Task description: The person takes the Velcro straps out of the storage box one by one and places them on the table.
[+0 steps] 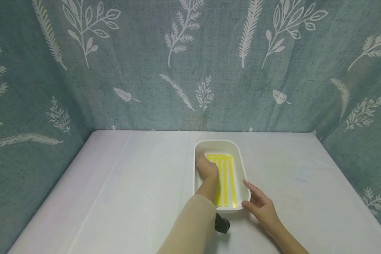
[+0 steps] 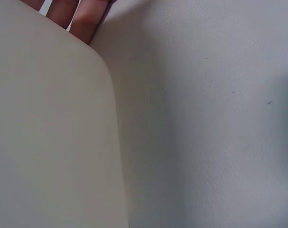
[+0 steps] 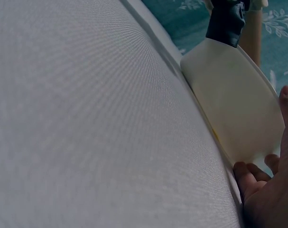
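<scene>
A white plastic tray (image 1: 241, 164) with rounded corners sits on the white table, yellow stripes (image 1: 225, 180) running along its inside bottom. My left hand (image 1: 207, 168) reaches over the tray and grips its left wall; in the left wrist view its fingers (image 2: 89, 19) show outside the wall, partly hidden by it. At the near right corner, my right hand (image 1: 261, 208) holds the tray between thumb and fingers. From the right wrist view, fingertips (image 3: 243, 175) of that hand lie low against the outer wall, near the tabletop.
The white table (image 1: 130, 190) reaches back to a teal curtain (image 1: 146, 88) with white leaf prints, which also hangs at both sides. A black wrist camera mount (image 1: 222, 224) hangs under the left sleeve (image 1: 190, 225), just in front of the tray.
</scene>
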Tool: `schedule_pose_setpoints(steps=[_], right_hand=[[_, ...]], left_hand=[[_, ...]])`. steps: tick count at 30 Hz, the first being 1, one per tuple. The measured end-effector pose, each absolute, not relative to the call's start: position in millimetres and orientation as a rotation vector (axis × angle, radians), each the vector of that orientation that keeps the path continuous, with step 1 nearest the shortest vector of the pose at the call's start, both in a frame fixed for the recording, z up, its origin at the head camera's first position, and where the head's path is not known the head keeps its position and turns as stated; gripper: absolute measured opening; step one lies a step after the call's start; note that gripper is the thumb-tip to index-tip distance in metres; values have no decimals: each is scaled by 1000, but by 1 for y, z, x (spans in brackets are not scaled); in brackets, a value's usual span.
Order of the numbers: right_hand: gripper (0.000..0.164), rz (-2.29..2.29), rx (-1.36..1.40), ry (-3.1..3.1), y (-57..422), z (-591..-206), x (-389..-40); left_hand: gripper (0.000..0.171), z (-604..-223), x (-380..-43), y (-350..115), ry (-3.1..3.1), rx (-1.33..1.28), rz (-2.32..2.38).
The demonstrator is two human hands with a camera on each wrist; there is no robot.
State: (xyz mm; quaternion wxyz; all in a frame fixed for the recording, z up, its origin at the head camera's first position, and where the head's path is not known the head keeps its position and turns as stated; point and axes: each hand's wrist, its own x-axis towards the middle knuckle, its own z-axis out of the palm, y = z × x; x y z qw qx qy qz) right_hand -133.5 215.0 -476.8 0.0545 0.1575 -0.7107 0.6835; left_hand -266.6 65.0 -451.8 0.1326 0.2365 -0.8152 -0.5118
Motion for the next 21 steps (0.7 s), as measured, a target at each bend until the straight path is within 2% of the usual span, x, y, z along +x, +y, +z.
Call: schedule_pose_setpoints(steps=[11, 16, 21], right_hand=[[58, 1994, 446, -2208, 213, -476, -134], [58, 2025, 473, -2194, 215, -479, -135], [58, 2031, 461, -2199, 216, -480, -135]], left_hand=[[28, -450, -261, 60, -2564, 579, -1304], [35, -442, -266, 49, -2873, 467, -1086], [36, -437, -270, 46, -2995, 480, -1120]])
